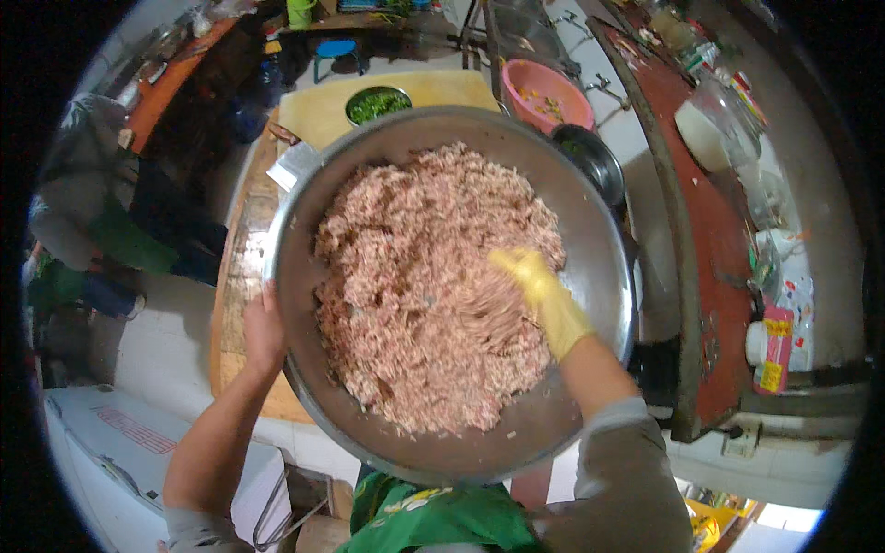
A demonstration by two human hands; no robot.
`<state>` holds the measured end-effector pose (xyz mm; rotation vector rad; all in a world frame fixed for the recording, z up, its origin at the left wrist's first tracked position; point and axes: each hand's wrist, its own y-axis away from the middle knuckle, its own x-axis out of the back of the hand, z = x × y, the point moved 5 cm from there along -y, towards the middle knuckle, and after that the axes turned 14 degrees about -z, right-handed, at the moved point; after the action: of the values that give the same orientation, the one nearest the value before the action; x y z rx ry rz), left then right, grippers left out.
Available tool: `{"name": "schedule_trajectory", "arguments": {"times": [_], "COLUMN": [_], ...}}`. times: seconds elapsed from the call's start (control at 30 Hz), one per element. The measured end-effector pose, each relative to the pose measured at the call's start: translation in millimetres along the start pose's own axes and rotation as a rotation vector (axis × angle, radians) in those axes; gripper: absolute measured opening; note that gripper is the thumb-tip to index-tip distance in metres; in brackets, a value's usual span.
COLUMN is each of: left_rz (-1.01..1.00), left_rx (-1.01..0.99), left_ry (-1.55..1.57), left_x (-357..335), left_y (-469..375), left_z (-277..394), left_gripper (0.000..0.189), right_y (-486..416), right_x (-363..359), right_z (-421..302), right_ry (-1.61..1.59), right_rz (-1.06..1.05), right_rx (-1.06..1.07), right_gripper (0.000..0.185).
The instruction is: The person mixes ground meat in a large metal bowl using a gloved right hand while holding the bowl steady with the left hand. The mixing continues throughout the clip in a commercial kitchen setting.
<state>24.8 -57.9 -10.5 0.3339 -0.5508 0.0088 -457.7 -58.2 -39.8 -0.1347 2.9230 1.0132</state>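
A wide metal bowl fills the middle of the view, and a broad mass of minced meat lies in it. Bare, my left hand grips the bowl's left rim. My right hand wears a yellow glove and touches the meat right of centre. Motion blurs it, so how far its fingers are closed is unclear. Streaks mark the meat just below the glove.
Beneath the bowl is a wooden table with a cutting board. Beyond the bowl stand a metal bowl of chopped greens, a cleaver and a pink basin. A red-topped counter runs along the right; people stand left.
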Motion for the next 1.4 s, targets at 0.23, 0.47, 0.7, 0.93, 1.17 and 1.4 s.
{"name": "schedule_trajectory", "arguments": {"times": [0.23,0.47,0.7,0.93,1.17,1.4], "left_rz": [-0.102,-0.017,0.001,0.009,0.003,-0.080], "left_rx": [-0.051,0.010,-0.049,0.028,-0.016,-0.126], "left_ry": [0.110,-0.106,0.000,-0.061,-0.033,-0.079], "left_x": [-25,7,-7,3,0,-21], "left_y": [-11,-3,-7,-6,-2,-28], "left_z": [21,-10,-9,-28,-17,15], "left_gripper": [0.063,0.064,0.062,0.062,0.061,0.063], "right_y": [-100,-18,-78,28,-157,-201], "right_x": [-92,-103,-124,-221,-5,-228], "right_z": [-27,11,-139,1,-145,-114], "right_ry": [1.032,0.841,0.991,0.907,0.206,1.230], "right_rz": [0.375,-0.240,0.451,-0.491,0.141,-0.699], "right_rx": [0.112,0.238,0.416,0.412,0.227,0.135], "right_gripper": [0.020,0.045,0.026,0.033,0.051,0.067]}}
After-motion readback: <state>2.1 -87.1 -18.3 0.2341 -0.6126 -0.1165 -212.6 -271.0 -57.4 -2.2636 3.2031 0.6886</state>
